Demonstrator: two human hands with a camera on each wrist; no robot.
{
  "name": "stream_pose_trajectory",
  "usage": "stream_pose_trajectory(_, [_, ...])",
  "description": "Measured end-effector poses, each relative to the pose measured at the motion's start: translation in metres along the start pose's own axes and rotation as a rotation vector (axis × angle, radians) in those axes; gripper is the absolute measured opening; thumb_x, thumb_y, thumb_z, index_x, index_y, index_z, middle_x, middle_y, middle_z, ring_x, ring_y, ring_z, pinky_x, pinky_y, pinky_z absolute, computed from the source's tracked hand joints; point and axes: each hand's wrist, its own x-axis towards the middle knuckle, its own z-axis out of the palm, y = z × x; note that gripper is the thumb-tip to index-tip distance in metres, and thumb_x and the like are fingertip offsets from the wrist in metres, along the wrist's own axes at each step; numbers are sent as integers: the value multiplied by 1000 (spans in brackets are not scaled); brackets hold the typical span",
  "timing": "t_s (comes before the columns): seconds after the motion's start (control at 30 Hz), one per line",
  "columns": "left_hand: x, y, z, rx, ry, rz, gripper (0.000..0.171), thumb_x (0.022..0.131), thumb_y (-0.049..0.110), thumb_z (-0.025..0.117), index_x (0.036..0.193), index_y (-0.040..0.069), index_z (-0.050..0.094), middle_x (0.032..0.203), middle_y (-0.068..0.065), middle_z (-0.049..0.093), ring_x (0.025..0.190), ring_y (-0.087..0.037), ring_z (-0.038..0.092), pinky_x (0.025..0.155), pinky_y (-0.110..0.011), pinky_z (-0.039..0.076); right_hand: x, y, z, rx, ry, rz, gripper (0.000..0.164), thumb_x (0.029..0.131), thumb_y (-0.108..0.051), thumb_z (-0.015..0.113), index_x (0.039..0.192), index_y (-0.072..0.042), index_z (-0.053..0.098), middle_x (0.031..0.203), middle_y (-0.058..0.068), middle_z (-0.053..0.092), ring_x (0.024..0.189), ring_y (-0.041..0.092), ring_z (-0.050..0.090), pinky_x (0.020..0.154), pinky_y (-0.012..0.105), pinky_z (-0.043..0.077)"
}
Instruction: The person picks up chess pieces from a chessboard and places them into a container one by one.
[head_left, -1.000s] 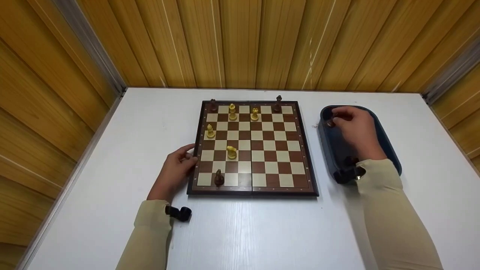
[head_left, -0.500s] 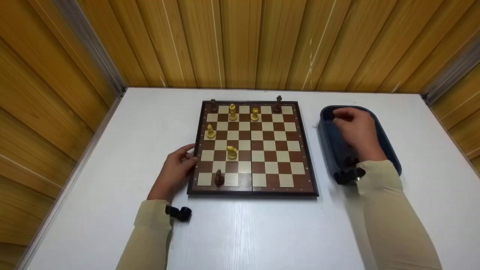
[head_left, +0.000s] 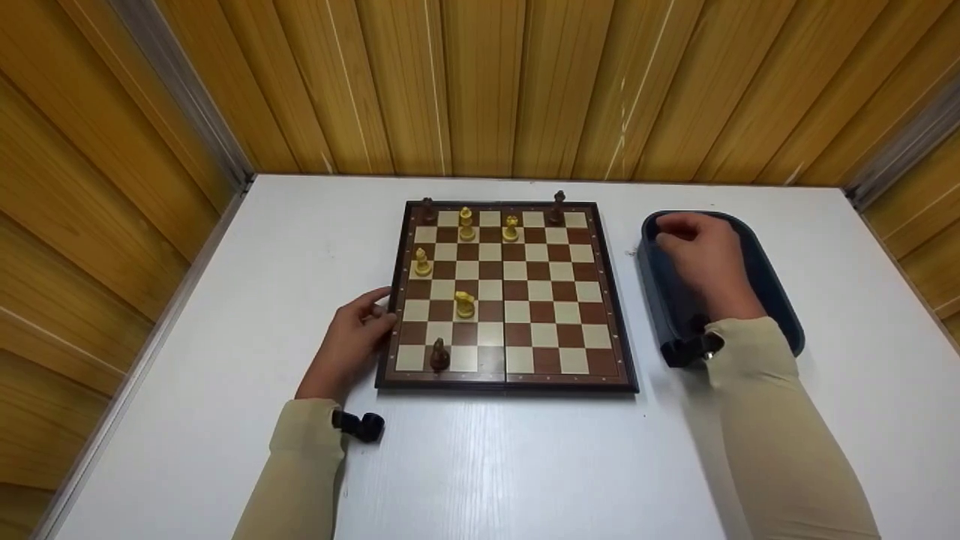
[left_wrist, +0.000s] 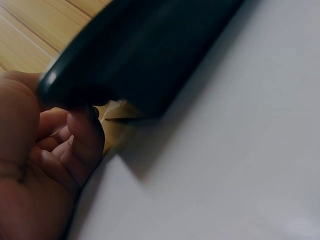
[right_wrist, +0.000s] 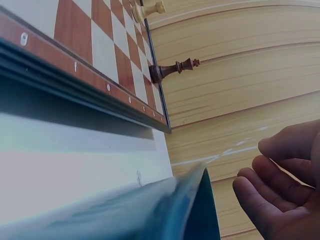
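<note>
Right grip [head_left: 705,259] is released, loosely bent, nothing in it, hovering over the blue tub [head_left: 766,281] by the counter's [head_left: 487,465] right edge! Left grip [head_left: 349,349], fingers relaxed, touches the chessboard [head_left: 544,311], mid-counter towards the far edge. A nudge there could topple the light knight [head_left: 465,305], I'd say. The right wrist view bares those vacant fingertips; the head view alone shows the tub's floor partly, and that knight.

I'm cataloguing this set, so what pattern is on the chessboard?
The chessboard has brown and cream checks, clearest in the head view.
</note>
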Motion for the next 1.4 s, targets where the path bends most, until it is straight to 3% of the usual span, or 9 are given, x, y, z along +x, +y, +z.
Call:
stream_pose_trajectory(0.73, [-1, 1, 0, 23, 8, 7, 45, 96, 18, 59, 140, 19, 51, 96, -7, 56, 75, -15, 53, 63, -25, 47, 10, -26, 25, 40, -40, -93, 34, 92, -19, 61, 123, -5, 63, 121, 16, 62, 111, 27, 58, 80, 23, 45])
stream_pose_trajectory(1.17, [-2, 3, 0, 34, 13, -5, 46, 95, 19, 59, 140, 19, 50, 97, -7, 55, 76, -17, 53, 65, -27, 47, 16, -39, 40, 73, -67, -90, 33, 92, -17, 61, 123, -6, 62, 122, 17, 61, 113, 28, 56, 91, 43, 45])
stream_pose_trajectory(1.4, [-1, 2, 1, 15, 1, -21, 48, 96, 17, 58, 143, 19, 47, 99, -7, 54, 77, -15, 53, 65, -26, 47, 18, -44, 49, 85, -85, -88, 34, 91, -16, 62, 123, -5, 61, 122, 17, 60, 114, 29, 56, 95, 46, 44])
